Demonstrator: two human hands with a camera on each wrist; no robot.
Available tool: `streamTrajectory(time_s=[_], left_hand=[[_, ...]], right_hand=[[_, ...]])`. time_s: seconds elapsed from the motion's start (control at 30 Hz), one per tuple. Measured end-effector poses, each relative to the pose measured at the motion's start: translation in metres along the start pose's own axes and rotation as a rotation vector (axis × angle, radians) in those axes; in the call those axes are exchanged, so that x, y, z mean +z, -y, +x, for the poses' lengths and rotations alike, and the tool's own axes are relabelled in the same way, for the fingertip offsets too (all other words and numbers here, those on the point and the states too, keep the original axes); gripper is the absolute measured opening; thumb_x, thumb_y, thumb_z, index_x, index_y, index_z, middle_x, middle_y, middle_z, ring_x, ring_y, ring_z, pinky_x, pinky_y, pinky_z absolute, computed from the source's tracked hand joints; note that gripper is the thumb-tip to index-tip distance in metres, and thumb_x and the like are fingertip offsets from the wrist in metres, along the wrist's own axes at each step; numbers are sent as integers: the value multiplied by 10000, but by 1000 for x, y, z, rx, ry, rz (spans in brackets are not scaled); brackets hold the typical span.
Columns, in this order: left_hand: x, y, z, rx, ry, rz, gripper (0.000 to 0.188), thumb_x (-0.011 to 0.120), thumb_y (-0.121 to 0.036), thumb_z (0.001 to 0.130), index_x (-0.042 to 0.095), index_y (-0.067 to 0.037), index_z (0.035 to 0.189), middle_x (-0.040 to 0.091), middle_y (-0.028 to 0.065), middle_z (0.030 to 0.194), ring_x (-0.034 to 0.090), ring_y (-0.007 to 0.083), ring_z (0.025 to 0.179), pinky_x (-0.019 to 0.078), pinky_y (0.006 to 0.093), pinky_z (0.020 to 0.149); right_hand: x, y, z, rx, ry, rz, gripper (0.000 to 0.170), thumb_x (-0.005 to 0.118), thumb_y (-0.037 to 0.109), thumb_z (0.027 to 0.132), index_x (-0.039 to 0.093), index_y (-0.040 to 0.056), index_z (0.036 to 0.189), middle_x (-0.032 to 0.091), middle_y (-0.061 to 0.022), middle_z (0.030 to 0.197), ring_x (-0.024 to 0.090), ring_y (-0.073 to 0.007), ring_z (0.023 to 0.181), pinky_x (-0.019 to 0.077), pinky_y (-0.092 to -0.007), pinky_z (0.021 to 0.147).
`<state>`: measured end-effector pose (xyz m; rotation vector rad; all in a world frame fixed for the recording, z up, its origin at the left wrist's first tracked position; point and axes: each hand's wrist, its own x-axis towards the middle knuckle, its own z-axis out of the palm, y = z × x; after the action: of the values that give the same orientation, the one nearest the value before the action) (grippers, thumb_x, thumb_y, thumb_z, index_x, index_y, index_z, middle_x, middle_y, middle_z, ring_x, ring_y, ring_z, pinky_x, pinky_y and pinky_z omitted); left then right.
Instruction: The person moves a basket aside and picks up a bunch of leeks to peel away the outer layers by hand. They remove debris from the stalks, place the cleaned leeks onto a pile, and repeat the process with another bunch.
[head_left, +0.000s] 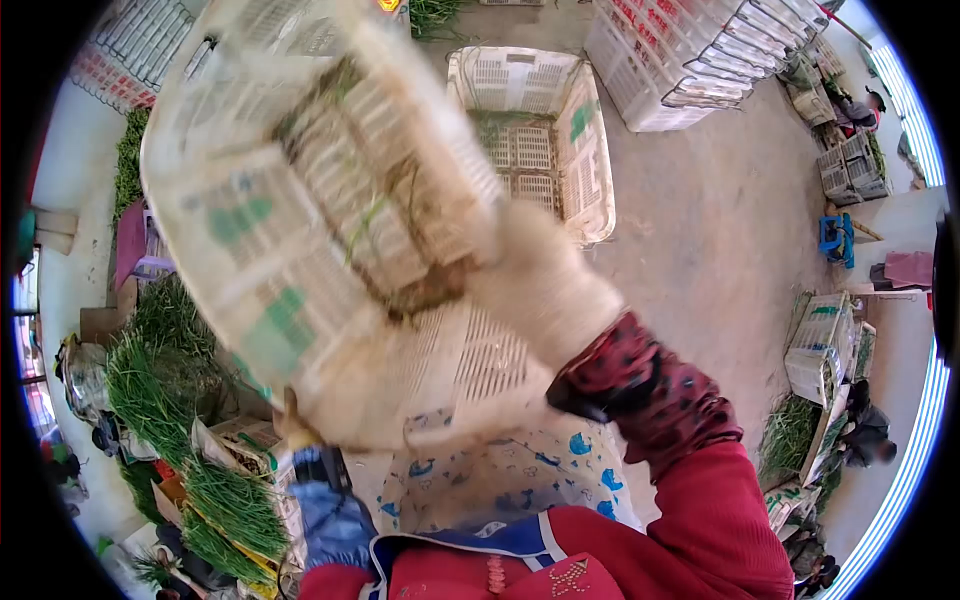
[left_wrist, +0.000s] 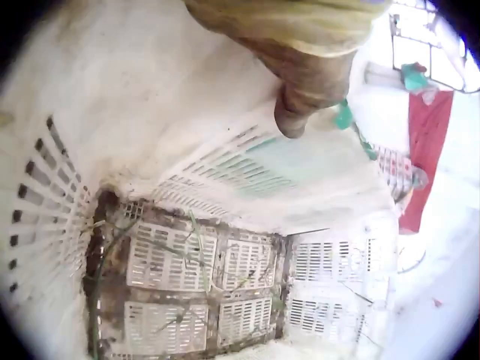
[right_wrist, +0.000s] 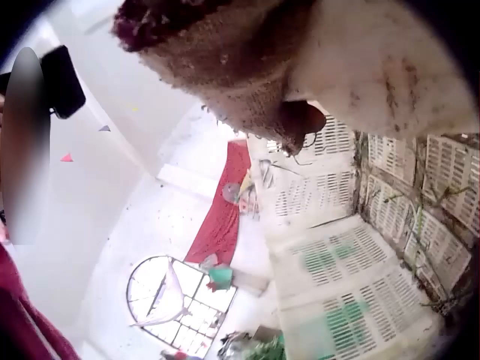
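A white slatted plastic crate (head_left: 270, 210) is held up and tilted, blurred in the head view. Dirt and a few green stalks cling to its slatted bottom (left_wrist: 172, 259). My gloved right hand (head_left: 545, 285) grips its right side; in the right wrist view, the thumb tip (right_wrist: 304, 120) pokes out of the glove at the rim. On the lower left rim is my left hand (head_left: 295, 425), also holding on. Its bare thumb (left_wrist: 296, 105) lies over the crate's inner wall in the left wrist view. The outer fingers of both hands are hidden behind the crate.
Another white crate (head_left: 590, 150) stands on the floor ahead, near stacked crates (head_left: 690, 60). Clear plastic with blue prints (head_left: 500, 475) spreads in front of my body. Bundles of long green stalks (head_left: 150, 390) lie to the left. At the far right are more crates (head_left: 820, 345) and people.
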<state>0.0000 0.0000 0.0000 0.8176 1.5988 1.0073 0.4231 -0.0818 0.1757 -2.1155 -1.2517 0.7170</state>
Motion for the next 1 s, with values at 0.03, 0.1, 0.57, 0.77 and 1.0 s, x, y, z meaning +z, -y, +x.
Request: streamTrajectory(time_s=[0.03,0.1,0.57,0.77,1.0], left_hand=[[-5,-9,9,28,-8,8,666,769,-318,781,501,8,1296,594,203,1213,620,325,983,530,394,843],[60,0,-25,60,-81,108,592,751,-292,804,524,21,1252,633,160,1079,618,283,861,543,405,734],[366,116,91,688,-138,1212,592,697,-543,766,670,19,952,685,231,866,666,387,787,506,440,719],[370,99,63,262,236,1222,754,616,-598,787,528,14,1217,589,273,1140,556,430,1087,445,465,914],[312,87,-23,270,258,852,734,610,-501,824,414,-22,1344,453,245,1336,442,398,1235,376,430,1022]], right_hand=[[-6,-9,10,-25,-118,90,393,693,163,758,539,54,1102,616,-177,1043,602,-318,988,496,-351,840],[-47,-36,7,1,-291,184,274,705,152,729,624,-1,941,672,-164,861,665,-288,818,538,-356,712],[-41,-394,81,579,-556,155,387,709,246,718,647,-26,986,680,-172,893,659,-259,829,514,-346,748],[-31,-479,75,68,244,-987,122,544,108,828,660,112,864,672,-169,926,657,-340,884,535,-438,722],[-15,-461,-7,705,-147,235,698,640,421,878,421,-43,1350,564,-215,1238,575,-259,1081,473,-357,902]])
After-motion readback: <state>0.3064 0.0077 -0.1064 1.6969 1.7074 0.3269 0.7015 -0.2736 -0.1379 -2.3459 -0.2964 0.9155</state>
